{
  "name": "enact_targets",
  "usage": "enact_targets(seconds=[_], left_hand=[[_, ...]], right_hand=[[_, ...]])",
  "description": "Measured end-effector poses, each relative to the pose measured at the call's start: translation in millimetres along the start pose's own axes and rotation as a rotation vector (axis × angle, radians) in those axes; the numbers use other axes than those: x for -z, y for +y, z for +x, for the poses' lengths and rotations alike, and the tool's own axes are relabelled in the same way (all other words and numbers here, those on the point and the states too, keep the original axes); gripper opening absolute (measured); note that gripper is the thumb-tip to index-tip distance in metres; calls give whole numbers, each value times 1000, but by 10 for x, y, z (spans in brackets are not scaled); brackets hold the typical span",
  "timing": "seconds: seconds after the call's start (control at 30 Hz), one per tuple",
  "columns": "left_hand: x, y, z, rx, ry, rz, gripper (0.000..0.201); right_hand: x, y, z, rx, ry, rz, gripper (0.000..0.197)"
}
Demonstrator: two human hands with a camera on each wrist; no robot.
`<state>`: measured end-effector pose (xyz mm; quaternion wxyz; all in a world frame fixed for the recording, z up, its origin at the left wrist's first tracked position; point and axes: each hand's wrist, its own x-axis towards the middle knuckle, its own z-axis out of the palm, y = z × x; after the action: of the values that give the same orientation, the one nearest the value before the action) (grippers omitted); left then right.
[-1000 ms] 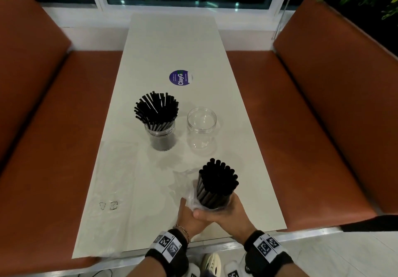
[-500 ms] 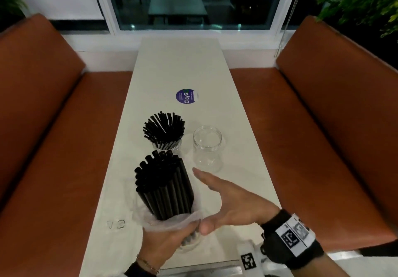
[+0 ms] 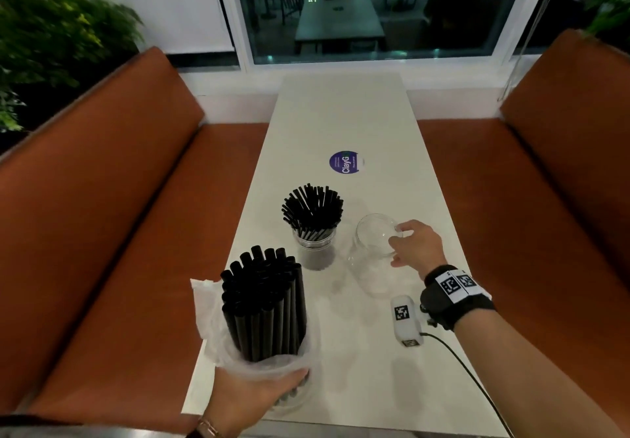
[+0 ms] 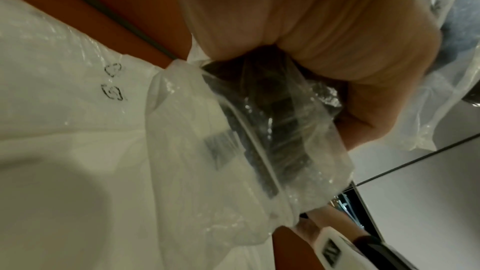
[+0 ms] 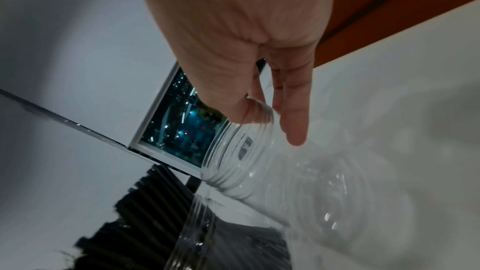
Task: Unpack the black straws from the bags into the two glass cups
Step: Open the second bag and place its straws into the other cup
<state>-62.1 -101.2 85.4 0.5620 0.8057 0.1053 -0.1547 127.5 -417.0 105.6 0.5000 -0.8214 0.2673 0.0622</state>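
My left hand (image 3: pixel 272 393) grips the lower end of a clear plastic bag (image 3: pixel 213 328) at the table's near left. A bundle of black straws (image 3: pixel 262 304) stands upright out of the bag's open top. In the left wrist view my palm (image 4: pixel 311 38) closes around the crumpled bag (image 4: pixel 182 151), with straws (image 4: pixel 272 120) dark inside it. One glass cup (image 3: pixel 315 253) mid-table is full of fanned-out black straws (image 3: pixel 312 212). To its right the empty glass cup (image 3: pixel 371 257) leans tilted. My right hand (image 3: pixel 400 245) pinches its rim (image 5: pixel 262 122), thumb inside and fingers outside.
A round purple sticker (image 3: pixel 344 162) lies farther up the white table (image 3: pixel 341 113). Orange benches flank it on the left (image 3: pixel 119 233) and the right (image 3: pixel 528 216). A flat empty bag (image 4: pixel 64 89) with printed marks lies on the table's left side.
My right hand let go of the bagged bundle, reached forward and took the empty cup's rim. The left hand now holds the bag of straws alone, farther to the left.
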Motion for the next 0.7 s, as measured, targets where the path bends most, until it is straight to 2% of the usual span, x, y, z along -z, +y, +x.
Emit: enact_targets(seconds=[0.03, 0.1, 0.17, 0.2, 0.3, 0.37, 0.43, 0.5, 0.6, 0.7], left_hand=[[-1, 138, 9, 9, -20, -51, 63], [17, 184, -3, -51, -10, 17, 75], [-15, 216, 53, -65, 60, 104, 78], [-30, 270, 70, -46, 48, 169, 70], [-71, 346, 179, -111, -5, 344, 37], [-51, 465, 218, -156, -45, 449, 34], [-15, 547, 287, -196, -96, 555, 42], [-8, 654, 409, -247, -132, 734, 43], [-23, 906, 586, -281, -212, 995, 48], [-37, 1198, 696, -339, -273, 1253, 51]], right_hand=[[43, 20, -59, -4, -4, -10, 30], [141, 76, -222, -1, -32, -43, 30], [225, 140, -431, 17, -72, -96, 29], [258, 187, -541, 25, -85, -138, 29], [324, 370, -795, 25, -118, -204, 29], [371, 487, -926, 9, -159, -237, 34], [458, 567, -1042, 39, -189, -383, 52], [572, 583, -1166, 121, -214, -491, 86], [720, 450, -1415, 329, -295, -460, 132], [633, 322, -1579, 537, -334, -472, 150]])
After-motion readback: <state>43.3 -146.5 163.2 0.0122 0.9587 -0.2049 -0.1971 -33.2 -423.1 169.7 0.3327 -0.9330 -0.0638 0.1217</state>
